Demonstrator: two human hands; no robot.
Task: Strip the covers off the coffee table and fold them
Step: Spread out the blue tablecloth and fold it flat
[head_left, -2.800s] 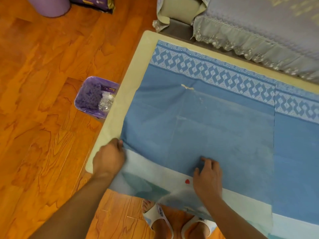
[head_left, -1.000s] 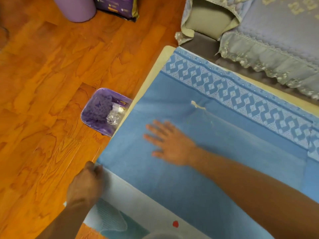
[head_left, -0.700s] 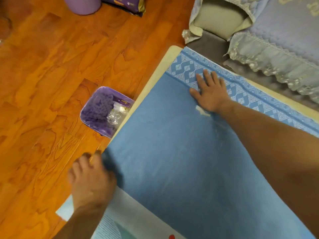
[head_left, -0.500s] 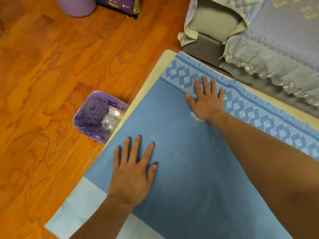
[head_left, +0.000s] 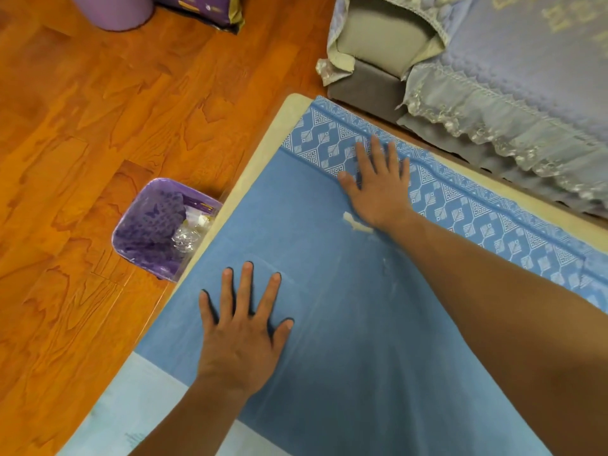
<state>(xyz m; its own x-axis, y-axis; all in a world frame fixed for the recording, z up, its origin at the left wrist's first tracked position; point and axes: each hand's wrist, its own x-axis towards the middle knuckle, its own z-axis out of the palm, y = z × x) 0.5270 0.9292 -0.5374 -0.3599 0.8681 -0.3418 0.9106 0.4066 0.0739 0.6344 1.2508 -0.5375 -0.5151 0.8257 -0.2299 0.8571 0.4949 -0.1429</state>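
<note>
L hand (head_left: 241,337) lower centre of frame, flat, fingers spread, palm down on the blue cover (head_left: 345,324); grips nothing, just presses. R hand (head_left: 378,185) upper centre, also flat w/ fingers straight, lying across the seam where plain blue meets the patterned border (head_left: 460,205); holds nothing. Cover lies spread on the worktop (head_left: 260,159), whose cream rim shows along the left and far edges. Key relation: cover's long axis seems to run lower left to upper right along the border band; its free corner sits at upper centre, just beyond and left of the R fingertips, so R hand is nearer that corner, L hand nearer the left edge and the near hem. Judgement: smoothing stage, fold or strip not yet begun here; next grab prob. wants a pinch at the far corner or left hem. A paler sheet (head_left: 138,413) peeks out under the blue at lower left, maybe a 2nd cover, can't confirm. Small whitish scrap (head_left: 357,223) on the cloth by the R wrist, nature unclear. Purple bin (head_left: 154,232) on the wood floor (head_left: 98,126), tight against the worktop's left edge, partly hidden by it. Sofa w/ lace-trimmed throw (head_left: 493,103) upper right, close to the far edge. Cover's right end cut off by frame and R forearm; near hem hidden by arms.
</note>
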